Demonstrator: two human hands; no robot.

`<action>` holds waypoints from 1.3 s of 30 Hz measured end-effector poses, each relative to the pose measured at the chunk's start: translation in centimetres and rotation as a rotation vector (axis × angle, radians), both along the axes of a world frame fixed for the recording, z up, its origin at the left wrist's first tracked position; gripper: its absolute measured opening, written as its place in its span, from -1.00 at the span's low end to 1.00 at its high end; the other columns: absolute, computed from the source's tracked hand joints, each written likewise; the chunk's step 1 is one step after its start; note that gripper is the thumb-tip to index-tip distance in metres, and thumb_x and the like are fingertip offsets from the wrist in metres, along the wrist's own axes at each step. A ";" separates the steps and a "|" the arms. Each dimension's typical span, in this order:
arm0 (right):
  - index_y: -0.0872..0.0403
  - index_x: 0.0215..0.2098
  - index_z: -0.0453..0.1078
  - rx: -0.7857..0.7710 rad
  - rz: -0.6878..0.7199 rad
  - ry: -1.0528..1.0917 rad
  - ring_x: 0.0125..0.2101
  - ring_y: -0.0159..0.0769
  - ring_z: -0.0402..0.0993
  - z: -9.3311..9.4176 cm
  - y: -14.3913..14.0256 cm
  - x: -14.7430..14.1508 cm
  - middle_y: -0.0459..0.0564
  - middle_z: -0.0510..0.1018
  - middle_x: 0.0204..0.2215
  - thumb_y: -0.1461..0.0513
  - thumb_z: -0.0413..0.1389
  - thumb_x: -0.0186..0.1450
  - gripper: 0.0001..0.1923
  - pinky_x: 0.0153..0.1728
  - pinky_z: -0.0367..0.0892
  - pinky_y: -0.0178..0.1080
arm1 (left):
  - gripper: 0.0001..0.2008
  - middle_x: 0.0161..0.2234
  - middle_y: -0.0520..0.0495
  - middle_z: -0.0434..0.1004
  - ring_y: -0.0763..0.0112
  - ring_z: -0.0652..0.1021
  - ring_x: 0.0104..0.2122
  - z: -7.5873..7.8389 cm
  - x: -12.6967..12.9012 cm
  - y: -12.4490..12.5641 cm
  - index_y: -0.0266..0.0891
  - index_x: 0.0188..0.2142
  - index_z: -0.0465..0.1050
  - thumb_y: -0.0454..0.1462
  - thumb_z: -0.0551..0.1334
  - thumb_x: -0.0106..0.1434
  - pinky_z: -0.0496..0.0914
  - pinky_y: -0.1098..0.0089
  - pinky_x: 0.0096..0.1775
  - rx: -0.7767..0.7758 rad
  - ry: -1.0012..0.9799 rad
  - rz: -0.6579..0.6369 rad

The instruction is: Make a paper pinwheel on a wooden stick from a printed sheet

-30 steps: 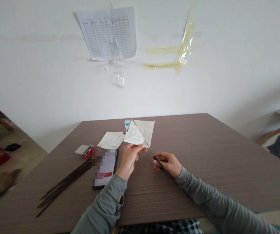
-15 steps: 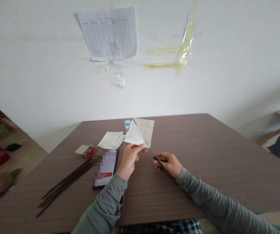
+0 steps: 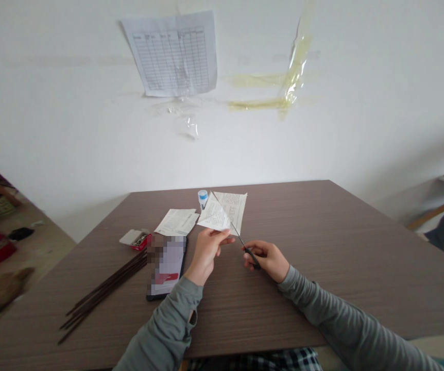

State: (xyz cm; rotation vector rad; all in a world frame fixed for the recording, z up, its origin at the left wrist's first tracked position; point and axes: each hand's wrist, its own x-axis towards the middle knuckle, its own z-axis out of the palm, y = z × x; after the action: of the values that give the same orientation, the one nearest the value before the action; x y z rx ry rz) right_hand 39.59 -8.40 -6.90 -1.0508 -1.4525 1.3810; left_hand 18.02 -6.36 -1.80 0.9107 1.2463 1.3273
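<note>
My left hand [image 3: 206, 252] pinches the lower corner of a sheet of written paper [image 3: 225, 212] and holds it up above the brown table [image 3: 322, 247]. Black-handled scissors [image 3: 245, 245] are gripped in my right hand [image 3: 269, 258]. Their thin blades run up through the sheet along a diagonal cut, so one flap hangs left of the blades and the other right. A second folded paper [image 3: 176, 221] lies flat on the table to the left.
A phone [image 3: 167, 265] with a lit screen lies by my left wrist. A bundle of thin dark sticks [image 3: 102, 291] and a small open box of pins [image 3: 135, 238] lie further left. A small blue-capped bottle [image 3: 202, 197] stands behind the paper. A printed table hangs on the wall [image 3: 173, 54].
Nearly nothing has moved. The held paper has shifted very slightly to the right; both hands keep their places.
</note>
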 end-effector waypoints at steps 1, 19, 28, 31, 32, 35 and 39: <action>0.01 -0.09 0.75 -0.004 -0.001 -0.002 -0.44 -0.02 0.67 0.0 0.0 0.0 0.10 0.78 -0.44 -0.37 0.70 0.15 -0.24 -0.25 0.67 0.05 | -0.84 -0.23 -0.22 0.94 0.13 0.89 -0.37 0.0 0.0 0.0 -0.19 -0.34 0.73 -0.33 0.65 0.18 0.09 0.47 -0.58 0.002 -0.001 -0.001; 0.09 -0.02 0.76 0.012 0.047 0.004 -0.46 -0.12 0.67 -1.1 0.7 0.3 0.05 0.78 -0.43 -0.39 0.69 0.18 -0.17 -0.28 0.68 -0.04 | -0.81 -0.25 -0.19 0.94 0.19 0.89 -0.38 0.4 0.0 -0.1 -0.23 -0.34 0.72 -0.35 0.67 0.17 0.09 0.53 -0.60 -0.007 0.011 -0.009; 0.01 -0.09 0.76 0.000 0.003 0.011 -0.44 -0.03 0.69 -0.1 0.0 0.1 0.13 0.80 -0.41 -0.34 0.69 0.18 -0.29 -0.24 0.65 0.05 | -0.83 -0.31 -0.19 0.92 0.19 0.89 -0.40 0.7 0.2 -0.2 -0.23 -0.37 0.72 -0.36 0.65 0.16 0.08 0.52 -0.60 -0.034 0.014 -0.047; 0.01 -0.11 0.78 -0.001 -0.002 0.016 -0.44 -0.01 0.70 -0.1 0.0 0.1 0.15 0.80 -0.41 -0.30 0.70 0.19 -0.33 -0.26 0.65 0.04 | -0.85 -0.35 -0.18 0.89 0.17 0.89 -0.38 0.6 0.2 -0.1 -0.23 -0.39 0.72 -0.35 0.64 0.17 0.08 0.52 -0.59 -0.037 0.010 -0.046; 0.01 -0.11 0.78 0.001 -0.004 0.016 -0.44 -0.02 0.70 -0.1 0.1 0.1 0.14 0.80 -0.42 -0.29 0.70 0.20 -0.34 -0.27 0.65 0.03 | -0.85 -0.35 -0.17 0.88 0.15 0.90 -0.36 0.6 0.2 -0.1 -0.22 -0.38 0.72 -0.34 0.64 0.17 0.09 0.52 -0.59 -0.039 0.009 -0.046; 0.02 -0.10 0.76 0.009 -0.007 0.007 -0.46 -0.08 0.68 -0.2 0.3 0.0 0.08 0.77 -0.44 -0.31 0.71 0.15 -0.30 -0.28 0.65 -0.01 | -0.83 -0.34 -0.15 0.88 0.12 0.92 -0.32 0.4 0.2 -0.1 -0.22 -0.35 0.73 -0.29 0.65 0.17 0.09 0.51 -0.58 -0.036 -0.006 -0.045; 0.01 -0.09 0.74 0.039 -0.013 -0.028 -0.46 -0.09 0.66 -0.3 0.4 0.1 0.03 0.76 -0.47 -0.34 0.68 0.16 -0.28 -0.29 0.64 -0.02 | -0.80 -0.28 -0.14 0.89 0.16 0.90 -0.34 0.4 0.2 -0.1 -0.21 -0.29 0.72 -0.26 0.66 0.19 0.04 0.50 -0.58 -0.013 -0.050 -0.009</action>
State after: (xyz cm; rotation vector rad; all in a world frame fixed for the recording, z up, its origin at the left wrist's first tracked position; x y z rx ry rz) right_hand 39.64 -8.01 -7.18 -1.0573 -1.4848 1.3278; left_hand 18.26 -6.43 -1.37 0.8683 1.2099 1.3254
